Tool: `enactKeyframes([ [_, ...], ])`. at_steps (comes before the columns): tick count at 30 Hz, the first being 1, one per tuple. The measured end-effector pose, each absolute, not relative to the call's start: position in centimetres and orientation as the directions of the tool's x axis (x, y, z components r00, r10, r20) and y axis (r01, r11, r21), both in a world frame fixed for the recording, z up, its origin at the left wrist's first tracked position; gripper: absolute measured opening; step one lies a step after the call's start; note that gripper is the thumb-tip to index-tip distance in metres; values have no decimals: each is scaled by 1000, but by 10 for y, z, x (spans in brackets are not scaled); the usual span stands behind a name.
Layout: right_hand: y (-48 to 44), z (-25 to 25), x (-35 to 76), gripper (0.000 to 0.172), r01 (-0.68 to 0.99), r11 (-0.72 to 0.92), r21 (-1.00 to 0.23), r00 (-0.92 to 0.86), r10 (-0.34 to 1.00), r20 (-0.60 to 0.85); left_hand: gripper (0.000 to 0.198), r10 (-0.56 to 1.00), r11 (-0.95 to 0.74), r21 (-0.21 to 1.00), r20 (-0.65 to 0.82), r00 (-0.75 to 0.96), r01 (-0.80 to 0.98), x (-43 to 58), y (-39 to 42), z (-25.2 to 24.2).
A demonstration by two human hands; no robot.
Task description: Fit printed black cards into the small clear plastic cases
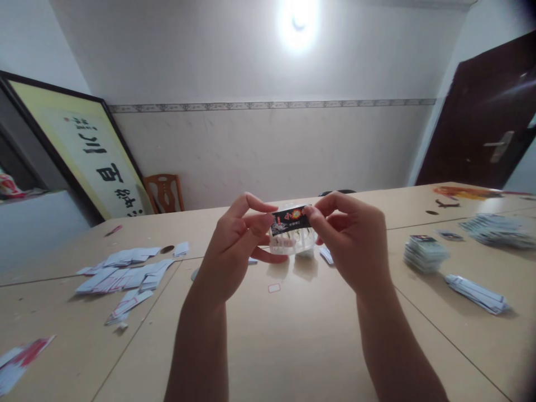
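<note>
both hands up over table (293, 346), left hand (234, 245) and right hand (355, 245) pinching small dark card (290, 219) by its ends. clear plastic tub (293, 243) just behind. loose white cards (125, 273) scattered left, neat stacks (425, 254) right.

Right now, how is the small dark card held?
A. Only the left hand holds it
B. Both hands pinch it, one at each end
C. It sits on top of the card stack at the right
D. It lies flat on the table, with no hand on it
B: the left hand and the right hand each pinch one end of the small dark card, lifted above the table.
</note>
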State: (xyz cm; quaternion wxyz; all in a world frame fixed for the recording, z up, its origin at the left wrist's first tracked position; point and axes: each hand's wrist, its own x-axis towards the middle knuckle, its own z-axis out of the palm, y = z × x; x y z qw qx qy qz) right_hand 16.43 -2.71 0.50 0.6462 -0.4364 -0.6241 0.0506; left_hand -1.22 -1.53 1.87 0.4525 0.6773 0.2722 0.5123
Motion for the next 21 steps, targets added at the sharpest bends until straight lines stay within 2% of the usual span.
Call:
enactKeyframes([
  [13, -31, 6, 166, 28, 641, 553, -532, 157, 584, 796, 26, 831, -446, 891, 449, 328, -88, -13, -13, 17],
  [17, -31, 4, 166, 27, 730, 499, -467, 144, 555, 819, 23, 824, -447, 890, 450, 344, -94, -13, -10, 15],
  [21, -31, 4, 169, 27, 778, 447, -441, 123, 580, 805, 24, 836, -427, 901, 427, 345, -81, -11, -9, 16],
])
